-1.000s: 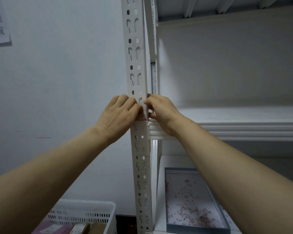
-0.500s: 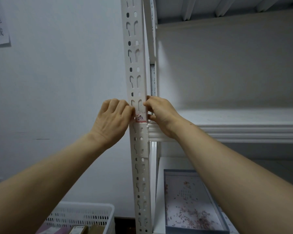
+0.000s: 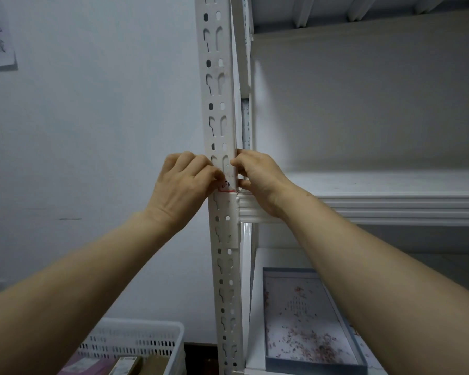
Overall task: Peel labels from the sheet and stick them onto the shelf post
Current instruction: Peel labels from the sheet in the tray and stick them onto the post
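1 wide-angle camera on the person's head gives the only view. It faces forward at a shelf post [image 3: 222, 104] that runs up the middle of the frame, near enough for both outstretched arms to reach it. The left hand [image 3: 183, 185] and right hand [image 3: 257, 177] meet at a label [image 3: 227, 186] near the centre. The wall [image 3: 92, 131] fills the left half and the shelf [image 3: 390, 185] the right. The view looks down on a basket [image 3: 136, 336] at the bottom edge.

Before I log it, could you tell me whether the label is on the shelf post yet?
On: the label lies against the shelf post, left hand and right hand at its sides.
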Demonstrator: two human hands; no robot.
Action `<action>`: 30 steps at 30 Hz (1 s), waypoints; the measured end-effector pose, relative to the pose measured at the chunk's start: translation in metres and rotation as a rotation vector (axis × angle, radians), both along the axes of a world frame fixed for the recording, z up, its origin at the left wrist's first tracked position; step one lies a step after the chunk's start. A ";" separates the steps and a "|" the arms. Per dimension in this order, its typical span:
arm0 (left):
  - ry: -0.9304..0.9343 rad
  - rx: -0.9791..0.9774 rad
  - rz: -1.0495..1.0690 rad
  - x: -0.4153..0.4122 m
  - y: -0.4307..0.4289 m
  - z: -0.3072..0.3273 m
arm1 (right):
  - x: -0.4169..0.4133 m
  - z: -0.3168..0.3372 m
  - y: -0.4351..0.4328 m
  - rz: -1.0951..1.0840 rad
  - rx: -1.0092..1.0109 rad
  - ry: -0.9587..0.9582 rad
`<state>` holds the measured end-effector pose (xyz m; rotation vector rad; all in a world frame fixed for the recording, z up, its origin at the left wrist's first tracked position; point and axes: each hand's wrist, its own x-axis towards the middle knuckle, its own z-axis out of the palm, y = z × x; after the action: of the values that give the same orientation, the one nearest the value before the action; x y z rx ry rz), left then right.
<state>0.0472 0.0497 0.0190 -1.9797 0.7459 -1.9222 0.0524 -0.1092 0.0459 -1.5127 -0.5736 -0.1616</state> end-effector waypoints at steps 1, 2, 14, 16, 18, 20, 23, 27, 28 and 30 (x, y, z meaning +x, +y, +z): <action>0.004 0.000 -0.024 -0.001 0.000 0.001 | 0.000 0.000 0.000 -0.002 0.002 0.002; 0.016 0.003 -0.048 -0.001 0.000 0.002 | 0.000 0.000 0.000 -0.007 0.001 0.005; 0.177 0.016 -0.119 0.000 -0.002 0.006 | -0.004 0.000 0.001 0.026 -0.043 -0.002; 0.183 0.022 -0.121 0.001 -0.002 0.006 | -0.005 0.001 0.000 0.046 -0.034 -0.005; 0.184 0.020 -0.119 0.002 -0.003 0.005 | -0.005 0.001 0.001 0.046 -0.032 -0.001; 0.180 0.028 -0.102 0.003 -0.002 0.004 | -0.005 0.001 0.001 0.043 -0.036 0.001; 0.179 0.054 -0.080 0.002 -0.002 0.006 | -0.005 0.002 -0.001 0.053 -0.036 0.008; 0.164 0.086 -0.016 0.000 -0.005 0.006 | -0.006 0.002 -0.001 0.059 -0.041 0.004; 0.164 0.089 0.007 -0.001 -0.006 0.006 | -0.006 0.002 -0.001 0.060 -0.038 0.003; 0.164 0.095 0.048 -0.003 -0.007 0.006 | -0.006 0.002 -0.001 0.063 -0.029 0.003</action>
<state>0.0439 0.0430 0.0253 -2.0947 0.8072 -1.6812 0.0462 -0.1104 0.0475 -1.5212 -0.6227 -0.1027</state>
